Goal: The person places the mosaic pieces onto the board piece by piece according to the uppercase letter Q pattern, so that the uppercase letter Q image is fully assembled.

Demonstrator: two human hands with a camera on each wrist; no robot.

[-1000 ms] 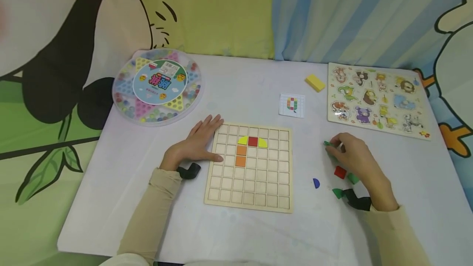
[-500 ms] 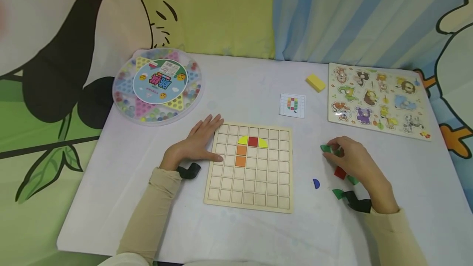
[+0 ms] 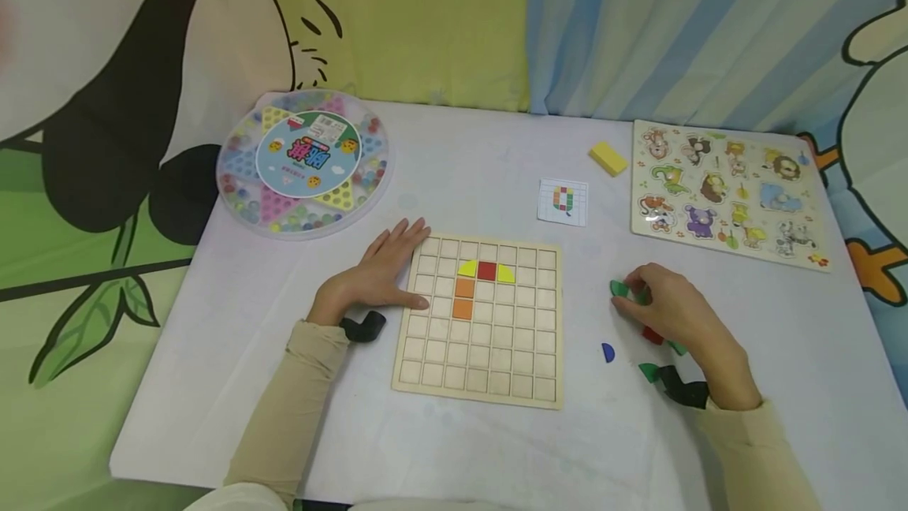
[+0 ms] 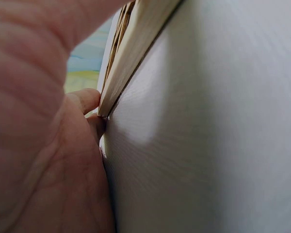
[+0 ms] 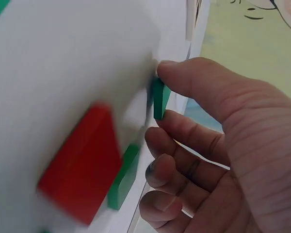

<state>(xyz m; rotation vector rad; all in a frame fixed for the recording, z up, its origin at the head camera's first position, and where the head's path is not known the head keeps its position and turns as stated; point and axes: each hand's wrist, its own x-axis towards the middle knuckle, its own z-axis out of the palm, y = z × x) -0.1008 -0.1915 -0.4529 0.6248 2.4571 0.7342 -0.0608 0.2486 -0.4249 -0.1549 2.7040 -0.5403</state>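
My left hand [image 3: 379, 270] rests with fingers spread at the left edge of a wooden grid board [image 3: 500, 361]; the left wrist view shows its fingertips touching the board's side [image 4: 126, 58]. Set in the board are a red square [image 3: 486, 271], two yellow quarter-round pieces [image 3: 467, 268] and two orange squares [image 3: 463, 309]. To the right of the board, my right hand [image 3: 670, 302] pinches a green curved-edge piece [image 5: 159, 98] between thumb and index finger. Under that hand lie a red square block [image 5: 82, 165] and another green piece [image 5: 123, 178], partly hidden in the head view.
A blue half-round piece [image 3: 608, 352] and a green piece [image 3: 649, 372] lie near my right wrist. Beyond the board are a pattern card [image 3: 563, 203] and a yellow block [image 3: 608, 158]. A round marble game [image 3: 305, 164] stands back left, an animal puzzle [image 3: 731, 192] back right.
My right hand has shifted a little to the left and towards me with the green piece, now covering more of the red block. My left hand has stayed in place.
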